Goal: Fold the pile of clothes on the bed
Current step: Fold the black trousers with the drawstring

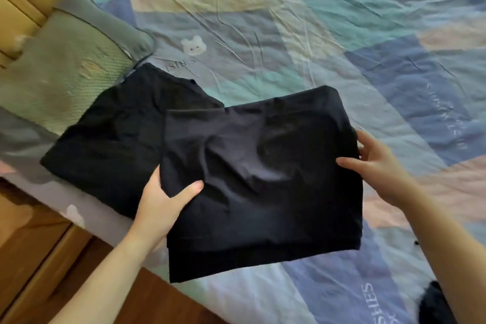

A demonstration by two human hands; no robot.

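- Nearest the head camera, both of my bare forearms reach in from the bottom edge, and between them I carry a folded black fabric garment (pixel 260 179), a flat rectangle held above the near edge of the bed.
- On its left edge my left hand (pixel 164 201) pinches the cloth: the thumb lies pressed on top, while the other fingers go underneath, where I cannot see them. I judge this grip keeps the layers from sliding apart.
- At the right edge my right hand (pixel 378 163) steadies the garment, thumb pointing inward over the top, fingers curled behind the far corner and close together. One hand on each side keeps the fold flat and level.
- Just behind and to the left, a second dark folded garment (pixel 118 144) already rests on the bed near its edge, partly hidden by the one I carry. I take it as the start of a stack, and the held piece looks headed on top of it or beside it.
- Past that lies a green textured pillow (pixel 65 81), its corner close to the lying garment.
- Underneath everything spreads the wrinkled patchwork bedsheet in blues, greens and pinks (pixel 328 42), with a small white bear print; most of it is bare.
- Down at the lower right corner a dark crumpled bit of cloth (pixel 434 302) peeks in, possibly more clothing to fold; I cannot tell what it is.
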